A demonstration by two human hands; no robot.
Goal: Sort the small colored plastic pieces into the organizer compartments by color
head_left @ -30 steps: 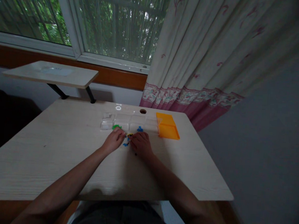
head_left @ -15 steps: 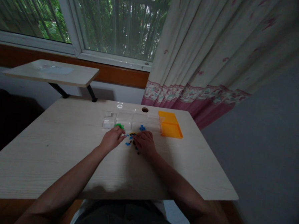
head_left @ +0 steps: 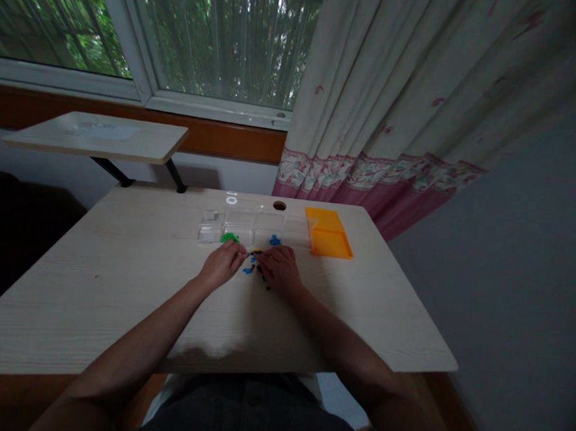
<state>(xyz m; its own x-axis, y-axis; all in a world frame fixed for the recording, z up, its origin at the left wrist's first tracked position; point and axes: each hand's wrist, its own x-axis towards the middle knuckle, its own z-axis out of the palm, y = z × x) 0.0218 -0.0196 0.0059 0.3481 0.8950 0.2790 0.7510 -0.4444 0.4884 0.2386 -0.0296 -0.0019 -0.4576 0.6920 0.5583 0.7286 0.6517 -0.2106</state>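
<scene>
Small blue, black and yellow pieces (head_left: 249,271) lie in a loose pile on the table between my hands. My left hand (head_left: 222,263) is at the pile's left side, thumb and forefinger pinched on what looks like a small blue piece (head_left: 248,254). Over the right side of the pile, my right hand (head_left: 284,271) has its fingers bent down and close together among the pieces; whatever they grip is hidden. Just beyond the hands is a clear plastic compartment box (head_left: 239,218). Green pieces (head_left: 229,237) sit in one front compartment and blue pieces (head_left: 274,240) in another.
An open orange tray or lid (head_left: 332,243) lies at the box's right end. Behind the box the wooden table (head_left: 140,266) has a round cable hole (head_left: 279,206). A raised shelf (head_left: 103,135) on black legs stands at the back left, near the window and curtain (head_left: 370,117).
My left thumb and forefinger have closed together at the edge of the pile. My right hand has stayed over the pieces with little movement. The view has shifted slightly.
</scene>
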